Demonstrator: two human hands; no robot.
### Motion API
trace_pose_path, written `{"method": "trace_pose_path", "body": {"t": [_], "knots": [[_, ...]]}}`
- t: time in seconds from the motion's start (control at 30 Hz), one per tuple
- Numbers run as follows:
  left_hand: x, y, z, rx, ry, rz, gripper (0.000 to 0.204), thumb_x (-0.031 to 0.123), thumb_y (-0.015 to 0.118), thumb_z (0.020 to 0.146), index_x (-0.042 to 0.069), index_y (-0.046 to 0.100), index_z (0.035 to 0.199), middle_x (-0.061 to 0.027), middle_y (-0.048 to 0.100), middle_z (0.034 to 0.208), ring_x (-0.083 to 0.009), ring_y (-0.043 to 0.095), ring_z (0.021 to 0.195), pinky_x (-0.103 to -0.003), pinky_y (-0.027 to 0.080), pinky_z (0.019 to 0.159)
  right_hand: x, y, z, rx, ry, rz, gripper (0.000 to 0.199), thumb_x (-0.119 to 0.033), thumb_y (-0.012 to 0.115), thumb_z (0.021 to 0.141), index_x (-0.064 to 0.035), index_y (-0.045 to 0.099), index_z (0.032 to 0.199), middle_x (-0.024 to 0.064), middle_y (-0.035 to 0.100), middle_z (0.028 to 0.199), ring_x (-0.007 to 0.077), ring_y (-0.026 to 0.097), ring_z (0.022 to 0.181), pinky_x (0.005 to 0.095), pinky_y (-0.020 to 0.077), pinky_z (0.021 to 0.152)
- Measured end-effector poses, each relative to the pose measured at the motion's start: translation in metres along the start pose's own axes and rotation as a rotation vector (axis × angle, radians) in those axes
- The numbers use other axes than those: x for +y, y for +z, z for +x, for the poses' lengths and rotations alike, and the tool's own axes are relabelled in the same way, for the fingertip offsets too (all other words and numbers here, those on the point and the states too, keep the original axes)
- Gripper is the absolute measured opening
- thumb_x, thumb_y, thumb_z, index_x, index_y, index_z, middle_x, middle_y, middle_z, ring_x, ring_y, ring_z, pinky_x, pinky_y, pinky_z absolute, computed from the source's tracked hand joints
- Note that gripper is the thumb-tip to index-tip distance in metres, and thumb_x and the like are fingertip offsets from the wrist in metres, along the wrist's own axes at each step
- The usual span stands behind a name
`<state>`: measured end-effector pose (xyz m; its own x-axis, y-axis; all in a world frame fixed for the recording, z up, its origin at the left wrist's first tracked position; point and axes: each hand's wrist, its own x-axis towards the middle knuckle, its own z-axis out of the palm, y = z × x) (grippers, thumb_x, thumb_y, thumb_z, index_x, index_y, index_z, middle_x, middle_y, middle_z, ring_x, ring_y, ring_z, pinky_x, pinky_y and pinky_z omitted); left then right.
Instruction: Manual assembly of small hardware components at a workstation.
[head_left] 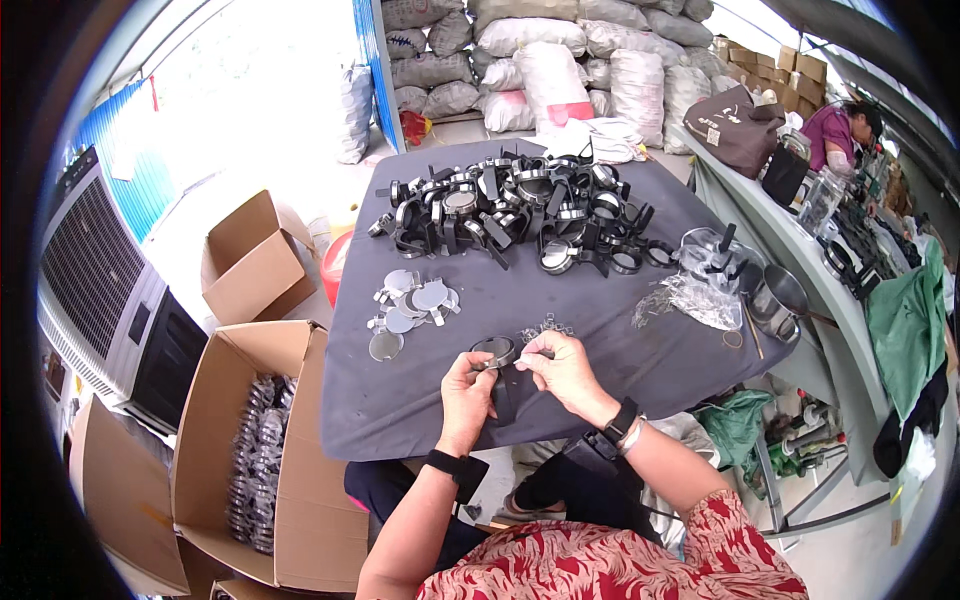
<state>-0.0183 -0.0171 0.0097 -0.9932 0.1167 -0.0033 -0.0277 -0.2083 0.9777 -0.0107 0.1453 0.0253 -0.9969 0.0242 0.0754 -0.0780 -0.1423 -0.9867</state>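
My left hand point(466, 396) grips a round black-rimmed part point(495, 349) with a grey disc face, its black handle hanging down past my fingers. My right hand point(567, 372) is pinched at the part's right edge; whatever is between its fingertips is too small to make out. Just beyond lies a scatter of small metal clips point(547, 328). To the left on the table rest several flat silver discs with tabs point(404, 308). A large heap of similar black round parts with handles point(470, 205) covers the far side.
A dark cloth covers the table point(390, 415). At its right are a clear plastic bag point(708, 298) and a metal pot point(777, 296). An open carton point(318, 480) of wrapped parts stands at left, near an air cooler point(100, 290). Another person point(835, 132) sits far right.
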Motion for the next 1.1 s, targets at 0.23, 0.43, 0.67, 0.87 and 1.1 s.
{"method": "trace_pose_path", "body": {"t": [0.23, 0.43, 0.67, 0.87, 1.1], "knots": [[-0.004, -0.001, 0.003, -0.022, -0.001, 0.002, 0.011, 0.004, 0.057, 0.089, 0.007, 0.06, 0.099, 0.0025, 0.055, 0.061, -0.0033, 0.044, 0.04, -0.021, 0.038, 0.034, 0.026, 0.02, -0.001, 0.084, 0.041, 0.201, 0.002, -0.003, 0.061, 0.087, -0.001, 0.061, 0.087, 0.002, 0.061, 0.073, 0.0036, 0.049, 0.052, 0.0189, 0.0378, 0.045], [-0.003, -0.003, 0.003, -0.029, 0.017, 0.001, 0.012, 0.004, 0.057, 0.089, 0.007, 0.059, 0.1, 0.0021, 0.056, 0.062, -0.0037, 0.044, 0.04, -0.021, 0.039, 0.034, 0.023, 0.021, -0.005, 0.068, 0.161, 0.25, 0.005, -0.004, 0.061, 0.087, 0.0003, 0.062, 0.084, 0.0022, 0.061, 0.071, 0.0048, 0.051, 0.054, 0.0207, 0.0392, 0.047], [-0.003, -0.009, 0.004, -0.076, -0.005, -0.022, 0.013, 0.002, 0.055, 0.089, 0.007, 0.059, 0.101, 0.0014, 0.057, 0.067, -0.0038, 0.046, 0.043, -0.021, 0.039, 0.036, 0.015, 0.022, 0.005, 0.064, 0.044, -0.145, 0.009, -0.005, 0.061, 0.084, 0.0032, 0.062, 0.079, 0.0055, 0.063, 0.069, 0.0113, 0.057, 0.062, 0.0263, 0.0456, 0.058], [0.0, -0.003, 0.001, -0.043, -0.011, -0.021, 0.014, 0.002, 0.055, 0.09, 0.007, 0.059, 0.102, 0.0009, 0.059, 0.071, -0.0032, 0.048, 0.049, -0.02, 0.04, 0.04, 0.016, 0.02, 0.007, 0.043, 0.056, -0.256, 0.013, -0.008, 0.062, 0.084, 0.0036, 0.063, 0.078, 0.0061, 0.063, 0.067, 0.012, 0.057, 0.061, 0.0278, 0.0457, 0.058], [-0.008, -0.011, 0.001, -0.021, -0.029, -0.135, 0.015, 0.0, 0.056, 0.089, 0.006, 0.062, 0.102, -0.0004, 0.063, 0.081, -0.0044, 0.055, 0.063, -0.02, 0.046, 0.052, 0.005, 0.018, 0.004, -0.101, 0.313, 0.094, 0.01, -0.006, 0.063, 0.081, 0.0025, 0.063, 0.075, 0.0055, 0.063, 0.067, 0.0115, 0.058, 0.061, 0.027, 0.0449, 0.056]]}}
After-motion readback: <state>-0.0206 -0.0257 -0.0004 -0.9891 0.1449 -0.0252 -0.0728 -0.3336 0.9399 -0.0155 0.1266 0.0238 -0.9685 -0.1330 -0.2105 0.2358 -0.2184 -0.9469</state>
